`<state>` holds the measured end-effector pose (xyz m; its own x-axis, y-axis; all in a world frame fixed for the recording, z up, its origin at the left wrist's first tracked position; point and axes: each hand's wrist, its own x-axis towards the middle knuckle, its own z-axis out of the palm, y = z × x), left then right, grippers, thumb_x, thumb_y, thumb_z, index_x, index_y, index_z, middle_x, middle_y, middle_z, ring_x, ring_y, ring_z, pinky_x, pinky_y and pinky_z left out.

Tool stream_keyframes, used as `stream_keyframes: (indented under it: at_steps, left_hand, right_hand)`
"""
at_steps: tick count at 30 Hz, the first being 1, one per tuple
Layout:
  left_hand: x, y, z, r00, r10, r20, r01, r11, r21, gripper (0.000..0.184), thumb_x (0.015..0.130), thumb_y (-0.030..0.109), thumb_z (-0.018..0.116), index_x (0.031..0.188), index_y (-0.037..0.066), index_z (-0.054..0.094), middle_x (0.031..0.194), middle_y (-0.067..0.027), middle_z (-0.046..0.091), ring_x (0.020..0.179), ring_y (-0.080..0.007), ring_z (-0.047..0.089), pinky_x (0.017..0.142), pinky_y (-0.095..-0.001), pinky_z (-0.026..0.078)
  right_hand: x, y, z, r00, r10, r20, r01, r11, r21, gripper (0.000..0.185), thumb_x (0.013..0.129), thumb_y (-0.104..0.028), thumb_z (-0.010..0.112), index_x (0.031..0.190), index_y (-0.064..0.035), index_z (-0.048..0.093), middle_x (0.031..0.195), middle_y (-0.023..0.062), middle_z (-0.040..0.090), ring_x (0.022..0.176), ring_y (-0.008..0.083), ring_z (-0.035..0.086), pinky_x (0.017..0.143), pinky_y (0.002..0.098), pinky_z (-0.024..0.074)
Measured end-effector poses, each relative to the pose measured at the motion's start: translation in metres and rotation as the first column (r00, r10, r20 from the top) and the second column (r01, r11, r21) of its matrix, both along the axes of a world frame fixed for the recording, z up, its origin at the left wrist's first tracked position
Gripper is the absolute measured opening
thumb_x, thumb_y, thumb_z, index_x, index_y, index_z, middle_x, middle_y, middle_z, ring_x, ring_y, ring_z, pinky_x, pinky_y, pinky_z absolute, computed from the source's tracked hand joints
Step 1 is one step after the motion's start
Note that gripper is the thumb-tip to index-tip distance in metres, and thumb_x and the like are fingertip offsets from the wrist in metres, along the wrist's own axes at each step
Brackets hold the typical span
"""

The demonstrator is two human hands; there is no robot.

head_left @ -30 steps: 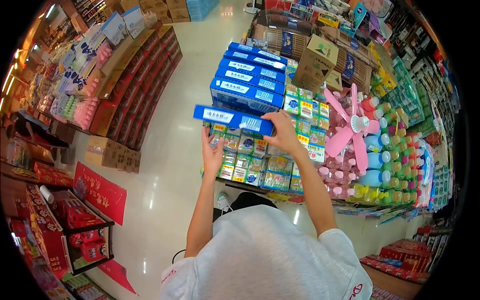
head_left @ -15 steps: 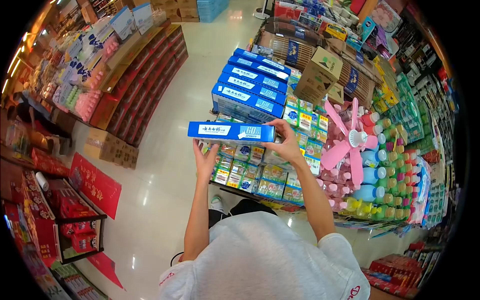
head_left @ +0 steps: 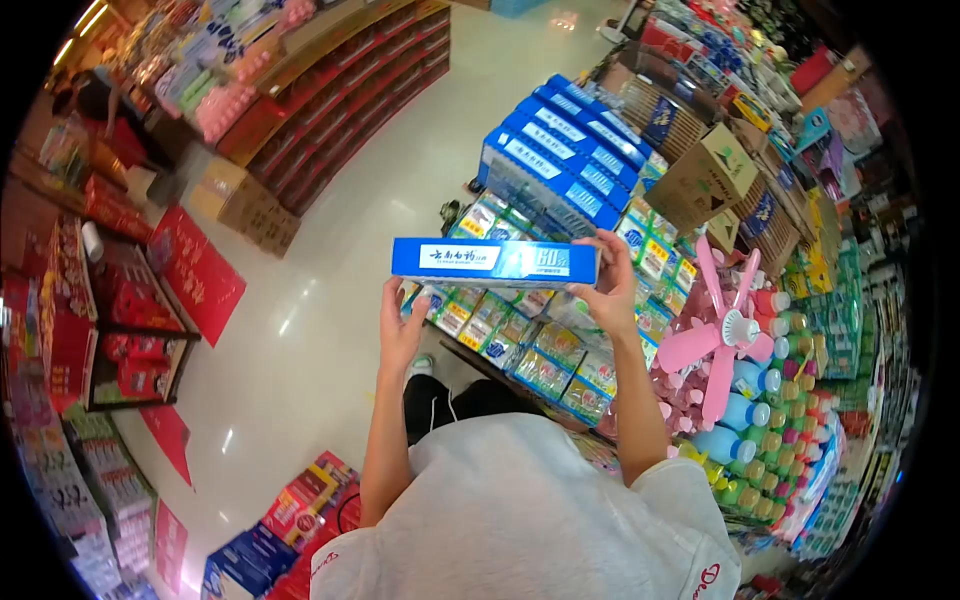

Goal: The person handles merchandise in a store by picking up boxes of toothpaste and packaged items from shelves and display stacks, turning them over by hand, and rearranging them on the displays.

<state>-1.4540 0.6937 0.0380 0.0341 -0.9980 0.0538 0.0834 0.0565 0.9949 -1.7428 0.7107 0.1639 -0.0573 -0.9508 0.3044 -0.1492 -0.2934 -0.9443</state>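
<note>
A long blue box with white label patches and "60" printed on it is held level in front of me. My left hand grips its left end from below, the fingers partly hidden behind the box. At the right end, my right hand is closed around the corner, thumb underneath and fingers on top. Beneath and beyond the box lie rows of plastic-wrapped white and green packs. A stack of similar blue boxes stands on those packs just past my hands.
To the right are a pink fan-like blade piece and many coloured bottles. A brown carton rests behind the blue stack. Shelving with red-brown fronts lies across the aisle floor. A person is at the far left.
My view has turned, so the blue stack and packs now appear rotated and farther right. The box stays in both hands and appears slightly closer. More floor-level red and blue packaging shows at lower left.
</note>
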Motion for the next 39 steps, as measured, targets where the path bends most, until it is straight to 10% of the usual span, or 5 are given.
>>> stream_keyframes:
  at_steps: [10, 15, 16, 19, 39]
  left_hand:
    - [0.018, 0.072, 0.039, 0.981, 0.152, 0.120, -0.128, 0.973, -0.190, 0.056, 0.073, 0.008, 0.074, 0.121, 0.002, 0.045, 0.125, -0.0134, 0.044, 0.120, -0.0254, 0.044, 0.105, -0.0386, 0.033]
    - [0.034, 0.110, 0.059, 0.940, 0.218, -0.262, -0.261, 0.955, -0.142, 0.078, 0.059, 0.013, 0.088, 0.120, 0.004, 0.040, 0.125, -0.0142, 0.048, 0.121, -0.0241, 0.046, 0.100, -0.0381, 0.039]
    - [0.038, 0.134, 0.063, 0.962, 0.197, -0.188, -0.145, 0.954, 0.262, 0.071, 0.060, 0.014, 0.088, 0.111, 0.005, 0.040, 0.118, -0.0132, 0.055, 0.112, -0.0217, 0.054, 0.092, -0.0355, 0.046]
    - [0.021, 0.143, 0.065, 0.920, 0.360, -0.155, -0.376, 0.922, -0.090, 0.065, 0.057, 0.022, 0.090, 0.095, 0.009, 0.038, 0.094, -0.0048, 0.058, 0.091, -0.0133, 0.059, 0.079, -0.0288, 0.049]
    - [0.097, 0.320, 0.036, 0.632, 0.730, -0.259, -0.733, 0.672, 0.108, 0.057, 0.063, 0.007, 0.084, 0.088, 0.012, 0.033, 0.086, 0.0006, 0.043, 0.082, -0.0085, 0.044, 0.075, -0.0241, 0.042]
  right_hand:
    - [0.010, 0.010, 0.026, 0.981, 0.152, 0.119, -0.139, 0.984, -0.108, 0.084, 0.066, -0.005, 0.074, 0.138, -0.0071, 0.030, 0.117, 0.0118, 0.051, 0.105, 0.0197, 0.052, 0.091, 0.0320, 0.0437]
    - [0.028, 0.031, 0.043, 0.950, 0.267, 0.163, -0.268, 0.963, -0.018, 0.085, 0.068, -0.011, 0.077, 0.139, -0.0056, 0.030, 0.116, 0.0118, 0.051, 0.101, 0.0194, 0.054, 0.089, 0.0318, 0.0440]
    - [0.027, 0.042, 0.044, 0.956, 0.260, 0.137, -0.269, 0.961, 0.059, 0.086, 0.069, -0.012, 0.077, 0.139, -0.0051, 0.030, 0.116, 0.0117, 0.051, 0.102, 0.0192, 0.053, 0.089, 0.0315, 0.0434]
    - [0.030, 0.043, 0.036, 0.935, 0.331, 0.128, -0.343, 0.935, 0.088, 0.085, 0.070, -0.010, 0.075, 0.140, -0.0035, 0.028, 0.116, 0.0115, 0.051, 0.104, 0.0182, 0.052, 0.092, 0.0306, 0.0414]
    - [0.157, 0.144, -0.082, 0.845, 0.486, 0.225, -0.530, 0.699, 0.481, 0.048, 0.087, -0.022, 0.067, 0.125, -0.0022, 0.045, 0.114, 0.0054, 0.055, 0.105, 0.0144, 0.049, 0.095, 0.0302, 0.0365]
